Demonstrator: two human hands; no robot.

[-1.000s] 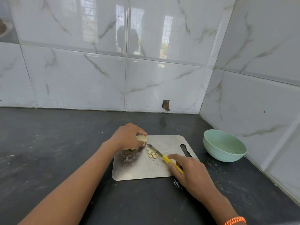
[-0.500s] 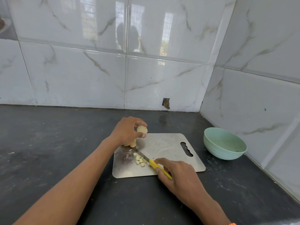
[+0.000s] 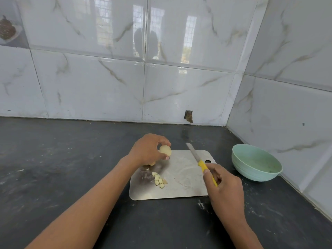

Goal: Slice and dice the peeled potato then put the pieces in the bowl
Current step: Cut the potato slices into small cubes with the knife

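A kitchen corner. A dark grey stone countertop [image 3: 71, 159], scuffed with pale marks, runs back to two walls that meet at the right. Both walls are covered in large glossy white tiles [image 3: 89, 87] with faint brown marble veins. The tiles reflect bright barred windows [image 3: 190, 27] and a dark silhouette. Low on the back wall, near the corner, a small broken hole [image 3: 189, 116] shows brown. Soft daylight fills the scene.

A pale peeled potato [image 3: 165, 150] is sitting above the far left of the cutting board, partly hidden. Small diced pieces [image 3: 159, 180] are lying clustered on the board. The mint-green bowl [image 3: 256, 163] is standing upright, seemingly empty.
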